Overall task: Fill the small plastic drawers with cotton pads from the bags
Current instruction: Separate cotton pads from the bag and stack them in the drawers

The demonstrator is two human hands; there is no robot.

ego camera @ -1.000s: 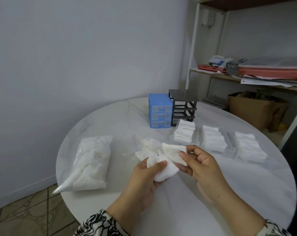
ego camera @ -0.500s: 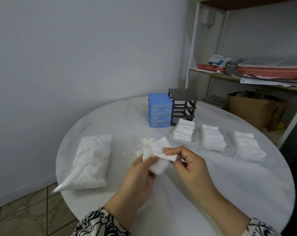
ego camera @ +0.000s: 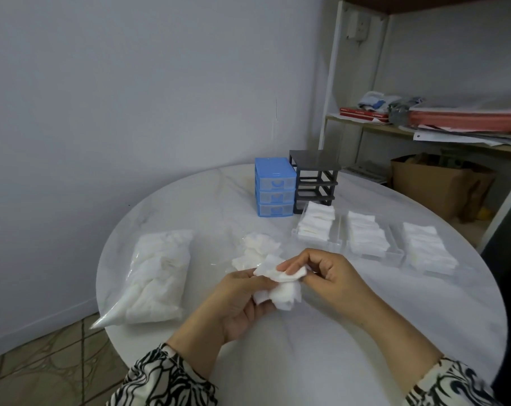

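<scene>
At the centre of the frame, both hands work a small bunch of cotton pads (ego camera: 280, 284) above the white round table (ego camera: 351, 332). The left hand (ego camera: 242, 300) curls around the bunch from below, and the right hand (ego camera: 321, 269) pinches the top pad between thumb and fingertips.

Just beyond them lies a loose heap of pads (ego camera: 258, 249) in clear wrapping. A full sealed bag (ego camera: 157, 273) sits at the left edge of the table.

Right of centre, three clear drawers (ego camera: 368, 238) stand in a row, each already packed with stacked pads. Behind them the black frame (ego camera: 315, 177) stands empty of drawers, and the blue cabinet (ego camera: 274, 187) has its three drawers shut; what they hold is hard to tell.

The job looks well along, with the full bag untouched and the black frame still to be refitted.
</scene>
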